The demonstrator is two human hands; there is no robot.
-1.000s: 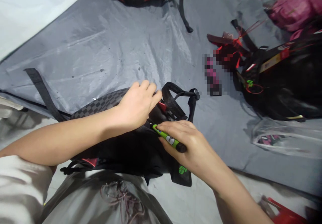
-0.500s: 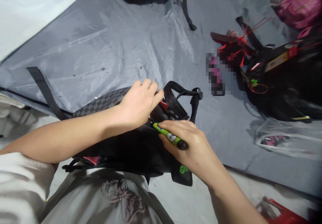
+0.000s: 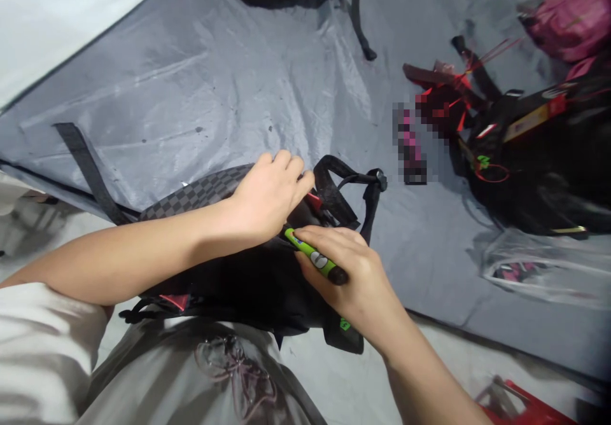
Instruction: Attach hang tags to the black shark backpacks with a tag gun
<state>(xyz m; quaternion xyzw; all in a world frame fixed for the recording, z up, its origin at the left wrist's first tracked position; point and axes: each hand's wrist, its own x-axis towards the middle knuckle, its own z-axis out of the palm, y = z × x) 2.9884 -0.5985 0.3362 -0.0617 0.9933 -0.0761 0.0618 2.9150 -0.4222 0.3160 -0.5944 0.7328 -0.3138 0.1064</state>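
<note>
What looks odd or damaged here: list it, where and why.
Dark specks dot the creased grey sheet left of centre; they could be dirt or holes, I can't tell which. Right of centre, a pink-and-dark patch is pixelated, so it can't be judged. The black bag being worked on shows no clear damage.

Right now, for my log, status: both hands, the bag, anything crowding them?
Right hand gripping green tool, tip hidden. Left hand on black bag, fingers curled, grip unclear. Black strap loop close beside both hands.
</note>
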